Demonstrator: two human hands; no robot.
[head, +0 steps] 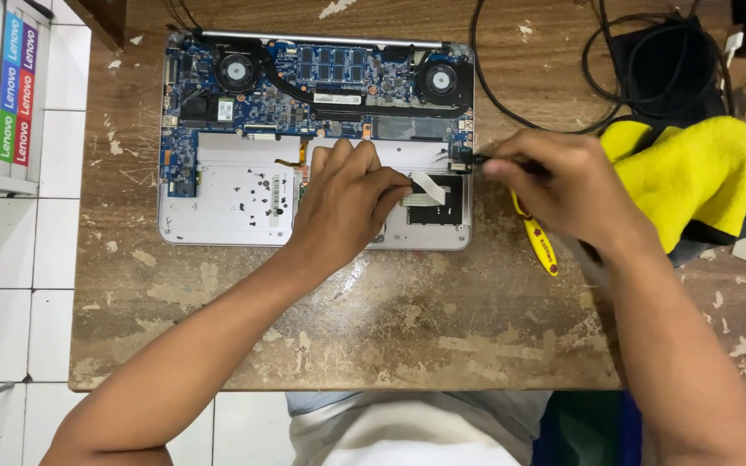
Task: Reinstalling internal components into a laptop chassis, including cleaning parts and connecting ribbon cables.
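Worn wooden surface (347, 345): left hand (347, 194) presses flat on opened laptop (218, 198); right hand (563, 185) pinches dark tool (468, 160) at board connector; steady pull seems needed.

The left hand (347, 203) covers the middle of the opened silver laptop base (218, 216), hiding what its fingertips press. The slim dark tool (468, 160) in the right hand (563, 190) is largely concealed by the grip; its tip is too small to identify. The yellow-handled tool (544, 248) lies partly under the wrist. The black cables (597, 78) run off the table's far edge.
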